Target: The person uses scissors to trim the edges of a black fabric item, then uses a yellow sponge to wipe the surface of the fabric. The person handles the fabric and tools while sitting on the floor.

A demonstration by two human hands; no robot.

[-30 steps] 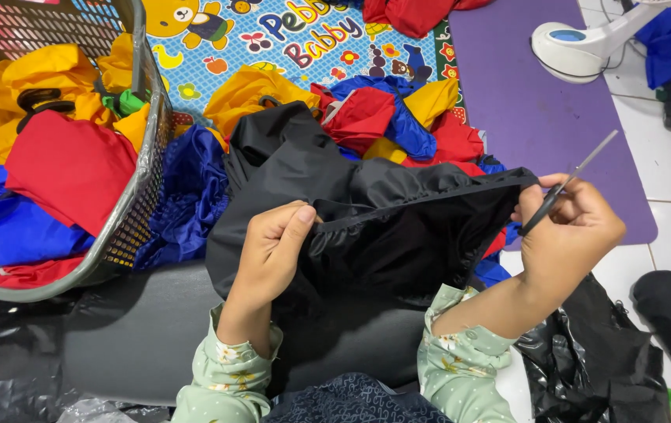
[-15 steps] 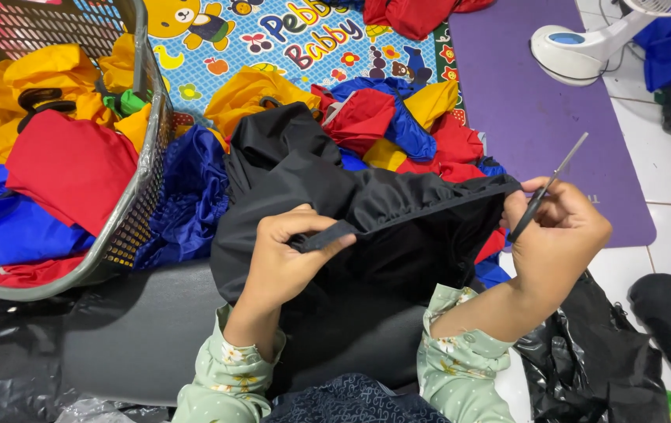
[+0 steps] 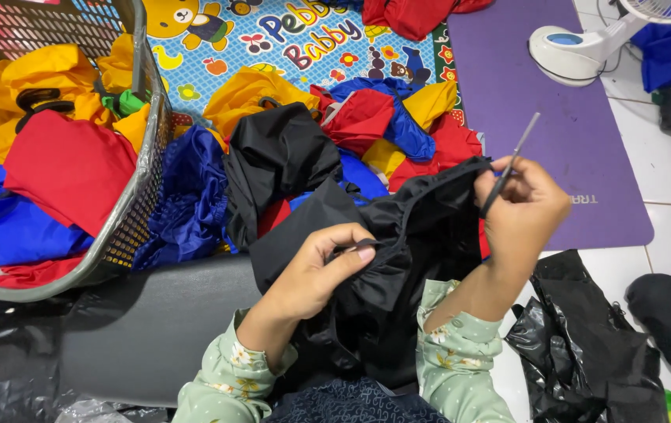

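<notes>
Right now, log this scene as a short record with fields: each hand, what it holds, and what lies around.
left hand: pinches a fold of the black cloth
right hand: grips the cloth's top edge and thin scissors, blades pointing up
basket: on the left, holds red, yellow and blue cloth
pile: mixed red, blue, yellow and black cloth behind the hands
mat: purple, on the right
fan base: white, on the mat's far edge

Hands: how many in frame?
2. Left hand pinches the black fabric at centre; right hand grips its upper edge, holding a thin dark tool. No others visible.
</notes>
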